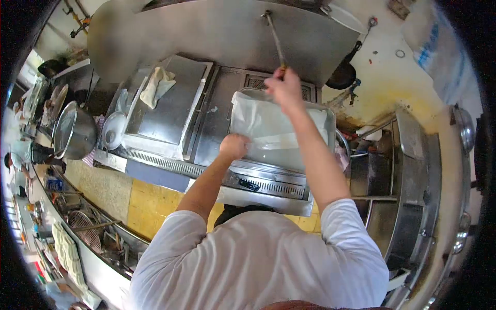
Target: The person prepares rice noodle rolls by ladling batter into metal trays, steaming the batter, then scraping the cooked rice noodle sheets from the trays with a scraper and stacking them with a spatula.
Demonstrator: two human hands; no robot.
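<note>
A large rectangular metal tray (330, 135) sits on the range, lined with a thin whitish sheet (248, 111) whose upper left part is wrinkled. The tray seems to hold shallow, clear liquid. My left hand (235, 146) is closed at the tray's left edge, fingertips over the sheet; I cannot see exactly how much of the sheet it grips. Above the tray's back edge, my right hand (285, 89), slightly blurred, is wrapped around the lower end of a slim metal faucet pipe (277, 41), which runs down from a fitting on the steel backsplash.
A folded cream cloth (157, 85) lies on a flat steel cover (165, 121) to the left. Beyond it stand a strainer (113, 129) and a large steel pot (75, 130). A black pan (341, 75) hangs at the right wall. At far left is another person (23, 154).
</note>
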